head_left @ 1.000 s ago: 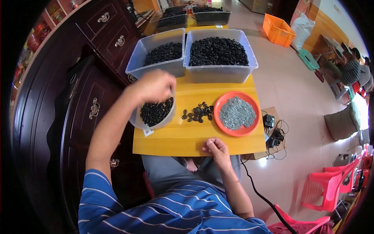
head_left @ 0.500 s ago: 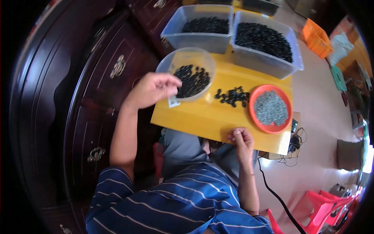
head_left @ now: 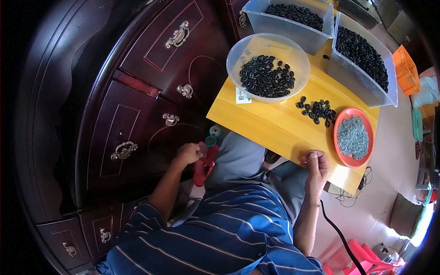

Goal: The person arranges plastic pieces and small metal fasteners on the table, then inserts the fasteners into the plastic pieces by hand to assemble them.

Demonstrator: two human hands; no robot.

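- The small black pieces (head_left: 317,110) lie in a loose cluster on the yellow desk (head_left: 270,123), between the tub (head_left: 298,51) and the orange plate (head_left: 351,164).
- More of the same kind lie inside the clear round tub, on the left of the desk.
- The right hand (head_left: 316,166) is at the desk's near edge, left of the plate, thumb drawn against curled fingers. From here I can't tell whether anything tiny is pinched there.
- The left hand (head_left: 189,153) is low beside the left knee, fingers curled by some red plastic (head_left: 200,170); I can't make out whether it grips that or anything else.
- I'd judge each black piece to be light, fairly stiff and hard to break, perhaps a little slippery; thumb and fingertip across the narrow sides should do.
- The silver pieces (head_left: 353,136), heaped in the plate, look light too, and fiddly to separate; one at a time, by the fingertips, seems best.
- In looks, the black ones are oval with a slight shine, many with an opening in the middle.
- The silver ones are thin, pale grey and glinting, too small to read singly.
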